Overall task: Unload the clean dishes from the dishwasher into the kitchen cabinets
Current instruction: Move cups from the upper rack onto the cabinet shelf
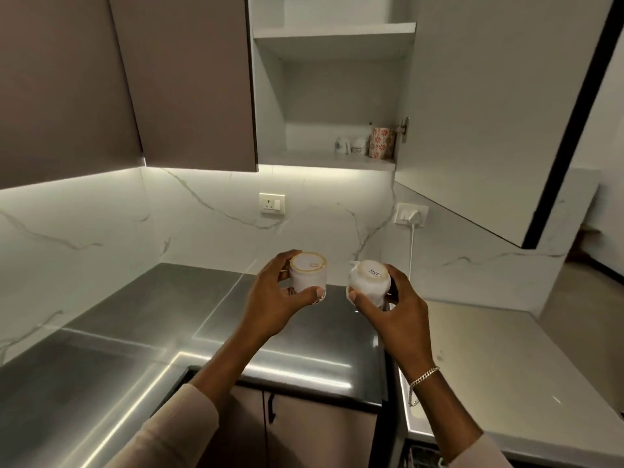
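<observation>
Both loaded: left hand (pixel 273 295) clamped round a cup (pixel 308 276), right hand (pixel 396 310) round a second cup (pixel 368 282). Both cups are base-up above the tabletop (pixel 135 332), probably as they sat in the rack and ready to shelve inverted. Cabinet (pixel 337 89) overhead is open, with a floral mug (pixel 381 142) and small white pieces (pixel 351 146) crowding the bottom shelf (pixel 317 162) at right, and the open door (pixel 472 113) sits close to the right-side lift path.
</observation>
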